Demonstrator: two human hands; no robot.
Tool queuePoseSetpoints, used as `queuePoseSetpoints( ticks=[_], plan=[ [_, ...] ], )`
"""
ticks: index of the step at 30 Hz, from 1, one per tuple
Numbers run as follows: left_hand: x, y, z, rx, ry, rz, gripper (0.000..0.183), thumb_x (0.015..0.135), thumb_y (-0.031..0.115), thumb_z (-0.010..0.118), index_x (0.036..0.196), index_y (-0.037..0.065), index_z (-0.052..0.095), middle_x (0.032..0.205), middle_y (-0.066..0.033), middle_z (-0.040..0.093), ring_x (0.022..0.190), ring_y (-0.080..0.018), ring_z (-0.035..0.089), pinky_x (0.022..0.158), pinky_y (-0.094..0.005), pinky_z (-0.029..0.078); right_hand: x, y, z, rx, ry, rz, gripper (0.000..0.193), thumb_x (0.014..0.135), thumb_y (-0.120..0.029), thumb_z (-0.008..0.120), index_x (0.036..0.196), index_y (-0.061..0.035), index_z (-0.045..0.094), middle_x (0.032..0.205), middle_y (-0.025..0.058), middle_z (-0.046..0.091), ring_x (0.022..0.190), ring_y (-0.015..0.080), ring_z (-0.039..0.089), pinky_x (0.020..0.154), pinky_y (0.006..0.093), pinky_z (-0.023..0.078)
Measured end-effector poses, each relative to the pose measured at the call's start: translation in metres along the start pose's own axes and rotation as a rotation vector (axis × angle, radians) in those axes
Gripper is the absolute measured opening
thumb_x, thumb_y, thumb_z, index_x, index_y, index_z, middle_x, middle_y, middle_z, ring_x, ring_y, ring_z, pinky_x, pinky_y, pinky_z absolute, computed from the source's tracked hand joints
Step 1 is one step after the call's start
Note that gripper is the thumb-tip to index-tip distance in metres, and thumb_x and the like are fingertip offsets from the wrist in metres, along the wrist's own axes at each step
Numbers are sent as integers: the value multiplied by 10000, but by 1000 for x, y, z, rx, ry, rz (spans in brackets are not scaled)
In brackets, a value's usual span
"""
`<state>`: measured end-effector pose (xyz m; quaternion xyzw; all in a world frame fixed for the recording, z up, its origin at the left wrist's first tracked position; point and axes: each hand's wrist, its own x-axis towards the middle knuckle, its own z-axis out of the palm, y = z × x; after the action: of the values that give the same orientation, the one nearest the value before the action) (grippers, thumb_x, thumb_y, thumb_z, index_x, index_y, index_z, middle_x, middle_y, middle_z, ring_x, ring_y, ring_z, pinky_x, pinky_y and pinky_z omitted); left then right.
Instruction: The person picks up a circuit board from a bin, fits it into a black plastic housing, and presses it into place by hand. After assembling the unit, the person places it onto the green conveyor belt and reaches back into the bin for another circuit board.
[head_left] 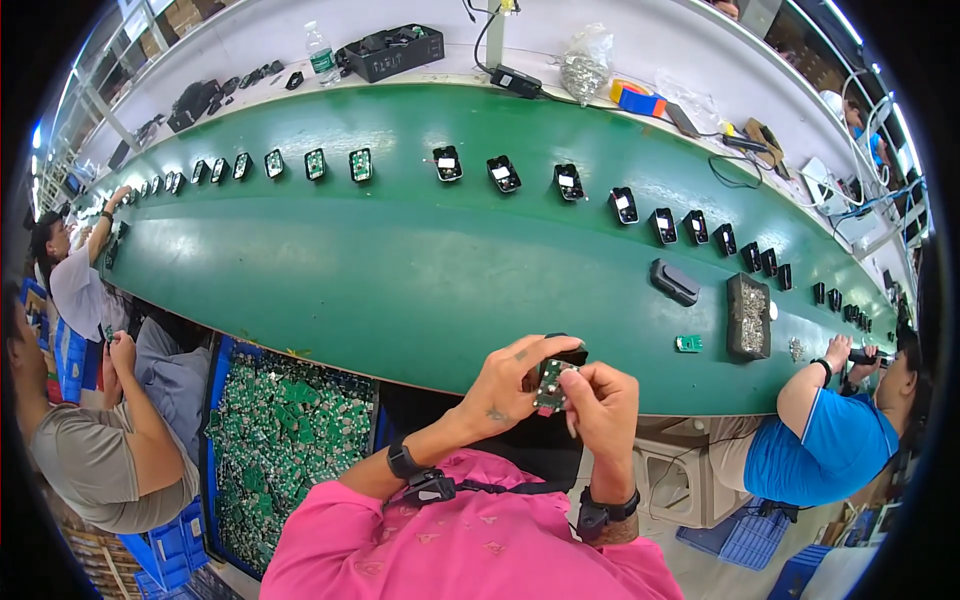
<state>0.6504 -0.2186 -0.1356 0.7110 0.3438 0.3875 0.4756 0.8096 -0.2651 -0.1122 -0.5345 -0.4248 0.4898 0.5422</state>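
Note:
My left hand (497,392) grips a small black plastic housing (573,356) just in front of the table's near edge. A green circuit board (551,384) sits at that housing, populated with small parts. The thumb of my right hand (607,402) presses on the board, its other fingers curled around the side. Whether the board is fully seated inside the housing I cannot tell. Nearest on the table to my right hand is a loose green board (689,344).
Black housings (568,182) line the green table (400,260), those to the left holding green boards (315,164). On the right are a black tray (735,345) of small metal parts and a black case (675,283). A blue-rimmed bin (207,440) of boards stands lower left. Co-workers sit on both sides.

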Motion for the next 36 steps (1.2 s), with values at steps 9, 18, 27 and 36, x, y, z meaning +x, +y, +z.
queuePoseSetpoints(
  ticks=[9,18,27,36],
  plan=[
    [-1,3,5,19,167,105,631,813,-23,661,1411,134,533,1193,-145,615,749,-195,628,675,-295,517,-6,-18,8,-577,-27,-357,225,895,-130,715,775,27,607,625,68,558,543,117,489,510,291,381],
    [-16,20,5,-247,182,-3,472,915,-100,486,1368,31,494,1221,-167,601,1031,-212,658,864,-312,532,-4,-20,7,-380,38,-163,229,911,-139,710,793,46,646,626,59,609,549,87,509,502,268,392],
    [-14,29,-4,-453,35,-113,460,948,-46,481,1399,16,420,1232,-150,578,906,-154,672,762,-302,593,5,-9,-1,-350,72,-175,254,891,-167,743,758,26,644,560,43,577,508,81,484,474,267,374],
    [-2,23,2,-420,82,-296,422,948,-22,494,1354,25,389,1267,-203,546,916,-177,674,661,-279,623,11,11,7,-253,70,-220,248,942,-181,671,1100,9,657,742,103,664,614,135,616,559,300,481]
  ],
)
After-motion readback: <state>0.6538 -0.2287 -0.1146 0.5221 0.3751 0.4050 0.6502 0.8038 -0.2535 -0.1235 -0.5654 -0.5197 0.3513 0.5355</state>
